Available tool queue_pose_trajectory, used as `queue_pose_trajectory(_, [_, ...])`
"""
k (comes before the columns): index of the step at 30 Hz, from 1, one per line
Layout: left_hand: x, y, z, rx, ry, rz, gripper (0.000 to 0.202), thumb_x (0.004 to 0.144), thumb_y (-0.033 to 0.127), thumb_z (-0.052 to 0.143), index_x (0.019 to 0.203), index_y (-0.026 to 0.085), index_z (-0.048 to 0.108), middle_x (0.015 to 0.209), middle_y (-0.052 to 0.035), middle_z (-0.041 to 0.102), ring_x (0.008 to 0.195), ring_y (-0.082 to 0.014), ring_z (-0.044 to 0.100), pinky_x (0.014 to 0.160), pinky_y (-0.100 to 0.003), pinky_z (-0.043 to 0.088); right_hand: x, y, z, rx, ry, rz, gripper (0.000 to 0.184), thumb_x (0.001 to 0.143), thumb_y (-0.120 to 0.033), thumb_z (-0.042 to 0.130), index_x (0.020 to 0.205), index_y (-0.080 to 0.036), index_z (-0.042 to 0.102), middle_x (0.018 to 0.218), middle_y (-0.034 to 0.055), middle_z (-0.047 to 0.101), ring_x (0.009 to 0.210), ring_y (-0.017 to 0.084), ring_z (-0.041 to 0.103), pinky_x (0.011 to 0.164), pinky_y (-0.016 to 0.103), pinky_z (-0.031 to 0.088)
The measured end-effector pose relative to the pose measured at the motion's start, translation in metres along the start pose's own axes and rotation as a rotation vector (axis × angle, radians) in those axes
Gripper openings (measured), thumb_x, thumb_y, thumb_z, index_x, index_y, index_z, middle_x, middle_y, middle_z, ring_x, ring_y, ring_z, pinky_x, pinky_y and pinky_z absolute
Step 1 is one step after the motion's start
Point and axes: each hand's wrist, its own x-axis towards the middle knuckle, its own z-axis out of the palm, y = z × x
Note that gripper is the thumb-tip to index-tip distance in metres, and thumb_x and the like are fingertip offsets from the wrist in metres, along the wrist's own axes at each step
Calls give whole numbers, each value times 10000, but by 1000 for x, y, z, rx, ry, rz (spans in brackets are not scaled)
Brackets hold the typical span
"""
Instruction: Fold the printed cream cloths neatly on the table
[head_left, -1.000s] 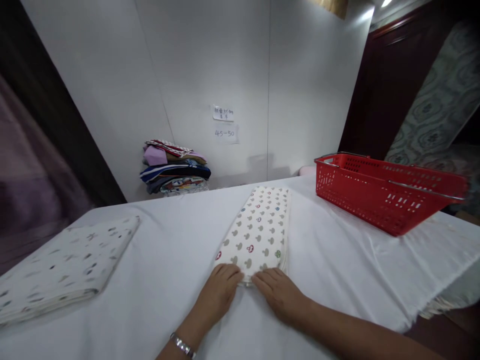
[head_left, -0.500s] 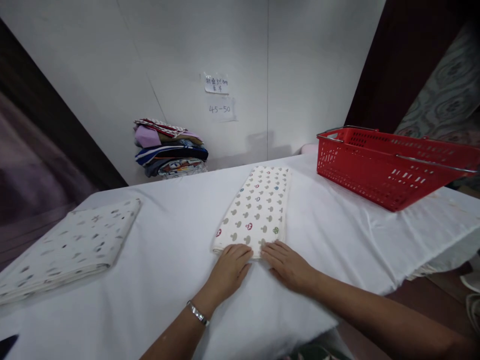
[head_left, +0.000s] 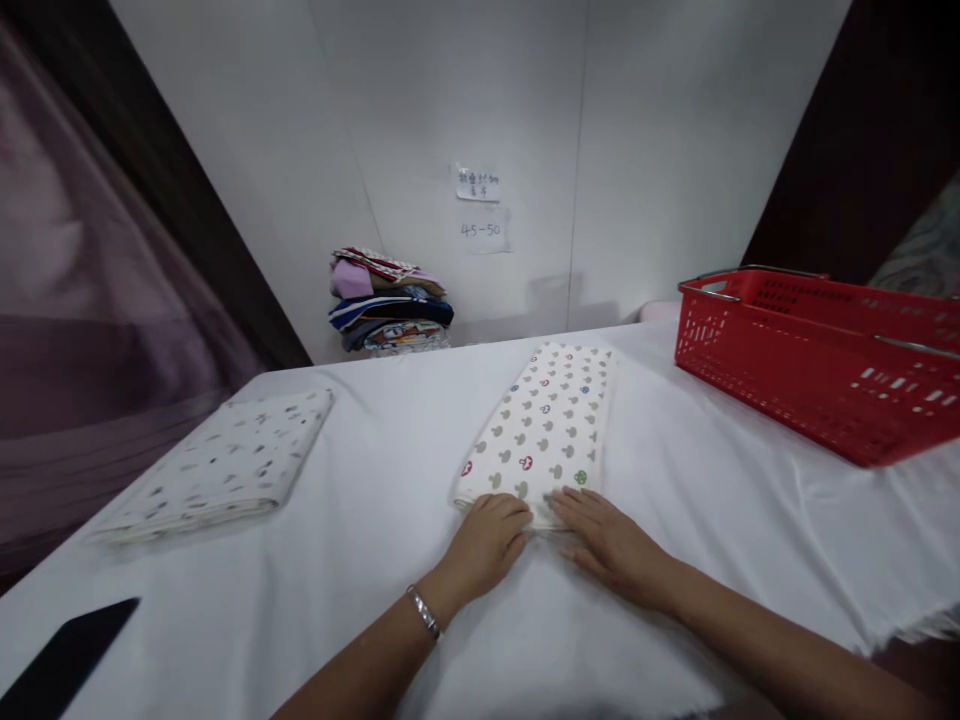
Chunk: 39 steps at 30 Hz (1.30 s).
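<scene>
A folded cream cloth point(head_left: 547, 415) printed with small mushrooms lies lengthwise on the white-covered table. My left hand point(head_left: 491, 535) rests on the left part of its near edge, fingers stretched together over the top and thumb low at the edge. Beside it, my right hand point(head_left: 611, 540) lies flat across the right part of that same edge, its thumb apart from the fingers. A narrow gap separates the two hands. A second folded cloth point(head_left: 232, 465), white with small dark specks, sits to the left, touched by neither hand.
A red plastic basket point(head_left: 787, 370) with metal handles stands on the white table cover point(head_left: 360, 580) at right. Against the back wall is a stack of folded fabrics point(head_left: 390, 305), left of a paper sign point(head_left: 484, 230). A dark flat object point(head_left: 71, 655) lies at near left.
The view has turned left, so everything appears shifted right and more of the dark flat object shows. Both hands stay at the mushroom cloth's near edge, and the cloth remains folded.
</scene>
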Motion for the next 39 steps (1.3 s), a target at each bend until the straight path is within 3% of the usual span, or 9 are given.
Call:
queue_pose_trajectory(5, [7, -8, -5, -75, 26, -47, 218, 906, 229, 419, 1006, 224, 612, 1021, -35, 632, 967, -157, 559, 862, -328, 441, 8, 1, 17, -50, -13, -50, 624, 885, -444, 478, 1420, -183, 294, 1441, 124, 329, 1345, 269, 260, 1065, 512, 300])
queue_pose_trajectory(10, [36, -38, -10, 32, 105, -186, 282, 909, 283, 411, 1133, 199, 560, 1297, -88, 507, 1221, -217, 426, 1007, -417, 360, 2, 1, 34, -111, 16, -87, 684, 878, -409, 501, 1447, -164, 210, 1458, 126, 287, 1353, 284, 230, 1070, 512, 292])
queue_pose_trajectory(14, [49, -65, 3, 140, -6, -422, 464, 895, 404, 404, 1285, 158, 447, 1428, -128, 356, 1300, -305, 328, 1010, -504, 327, 0, 2, 33, -137, 15, -98, 693, 882, -400, 489, 1455, -165, 177, 1467, 126, 258, 1353, 284, 230, 1062, 502, 314])
queue_pose_trajectory(18, [42, -78, 16, 161, -58, -466, 520, 907, 434, 338, 1363, 183, 355, 1470, -108, 283, 1330, -302, 283, 1035, -518, 284, 0, 3, 32, -150, 14, -116, 704, 881, -389, 483, 1459, -157, 158, 1469, 129, 245, 1351, 289, 235, 1054, 501, 328])
queue_pose_trajectory(21, [45, -77, 12, 123, -108, -500, 561, 899, 481, 329, 1379, 190, 334, 1469, -114, 281, 1339, -318, 262, 1035, -537, 271, 0, 4, 35, -138, 21, -121, 731, 854, -367, 518, 1458, -153, 167, 1461, 130, 262, 1342, 299, 255, 1038, 497, 350])
queue_pose_trajectory(26, [90, -77, 0, 127, -117, -544, 679, 881, 573, 289, 1404, 141, 278, 1497, -130, 187, 1384, -289, 130, 1092, -521, 163, 4, 9, 40, -157, 78, -180, 736, 816, -403, 553, 1429, -116, 265, 1424, 155, 340, 1312, 315, 318, 1010, 473, 377])
queue_pose_trajectory(31, [137, -98, 15, 135, -194, -540, 744, 861, 619, 225, 1427, 137, 226, 1519, -86, 108, 1396, -254, 73, 1122, -458, 106, 11, 19, 47, -359, 292, -324, 554, 867, -452, 491, 1295, -100, 479, 1290, 139, 530, 1288, 274, 367, 1092, 412, 256])
queue_pose_trajectory(35, [141, -111, 31, 146, -186, -557, 781, 851, 631, 196, 1439, 118, 194, 1520, -81, 93, 1394, -251, 88, 1121, -441, 121, 16, 23, 60, -459, 438, -327, 341, 923, -345, 427, 1169, -166, 582, 1195, 77, 613, 1260, 250, 412, 1128, 435, 145])
queue_pose_trajectory(39, [137, -111, 32, 150, -181, -556, 780, 848, 640, 172, 1444, 137, 187, 1521, -61, 92, 1396, -243, 83, 1119, -438, 130, 17, 26, 78, -444, 502, -277, 306, 932, -352, 405, 1106, -197, 603, 1167, 55, 633, 1221, 222, 464, 1100, 388, 262])
